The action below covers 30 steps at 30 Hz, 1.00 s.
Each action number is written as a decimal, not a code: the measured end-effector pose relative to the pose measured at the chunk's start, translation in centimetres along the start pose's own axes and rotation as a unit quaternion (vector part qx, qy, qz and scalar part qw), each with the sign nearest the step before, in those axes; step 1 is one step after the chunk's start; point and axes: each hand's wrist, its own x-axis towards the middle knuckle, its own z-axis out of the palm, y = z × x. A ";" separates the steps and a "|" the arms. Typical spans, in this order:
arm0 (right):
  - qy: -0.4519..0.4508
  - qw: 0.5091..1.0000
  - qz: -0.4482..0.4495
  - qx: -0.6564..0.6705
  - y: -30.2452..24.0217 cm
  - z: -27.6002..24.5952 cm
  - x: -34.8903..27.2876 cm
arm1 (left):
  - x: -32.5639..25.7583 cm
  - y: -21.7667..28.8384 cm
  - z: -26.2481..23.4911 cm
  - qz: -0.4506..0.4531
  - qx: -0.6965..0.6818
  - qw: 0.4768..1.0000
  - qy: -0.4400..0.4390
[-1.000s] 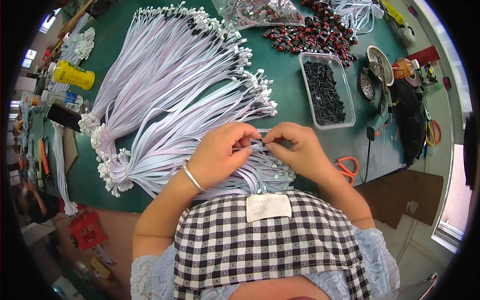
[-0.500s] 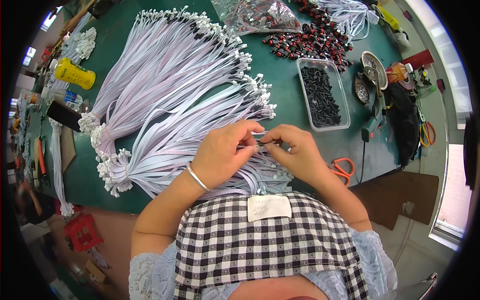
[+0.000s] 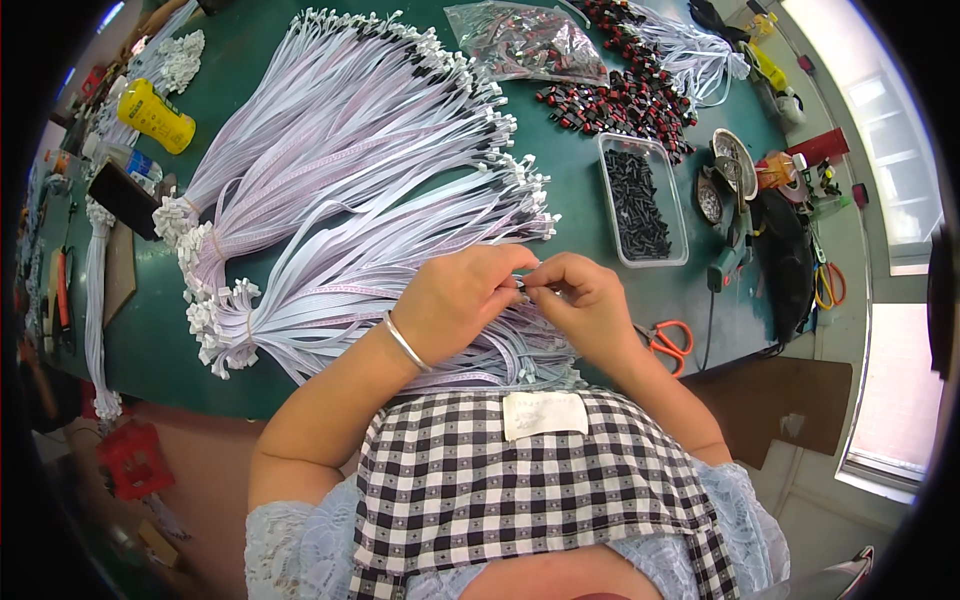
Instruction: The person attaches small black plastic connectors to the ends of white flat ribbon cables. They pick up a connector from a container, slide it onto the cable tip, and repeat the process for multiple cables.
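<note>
My left hand (image 3: 455, 300) and my right hand (image 3: 585, 303) meet above the near bundle of cables, fingertips almost touching. Thumb and forefinger are pinched together on each. Between the tips shows a small dark piece (image 3: 521, 287), at the right hand's fingers; what the left fingers grip is mostly hidden. Under and left of the hands fan out white flat ribbon cables (image 3: 330, 270) with white connectors at their ends and dark bits near the far ends. Right of the hands lies a pair of orange-handled scissors (image 3: 672, 345).
A clear plastic box (image 3: 684, 235) of small black pieces stands beyond my right hand. Behind it are a heap of red-and-black parts (image 3: 640, 105) and a clear bag (image 3: 525, 45). Metal dishes (image 3: 735, 160) and a green-handled tool (image 3: 727, 265) sit rightward; a yellow bottle (image 3: 157, 117) is far left.
The whole view has shifted slightly. Both hands stay pinched together over the cables, with only small finger movements; less of the dark piece shows between the fingertips.
</note>
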 end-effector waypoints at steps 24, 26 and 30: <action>-0.019 0.854 -0.068 -0.516 6.1 -12.9 5.1 | 4.2 -0.3 0.3 0.000 0.249 0.968 -0.023; -0.010 0.868 -0.086 -0.489 6.2 -13.0 5.1 | 3.6 -0.1 2.2 0.016 0.281 0.956 -0.079; 0.007 0.878 -0.124 -0.461 6.1 -12.6 5.3 | 3.8 -0.2 4.7 -0.024 0.341 0.924 -0.172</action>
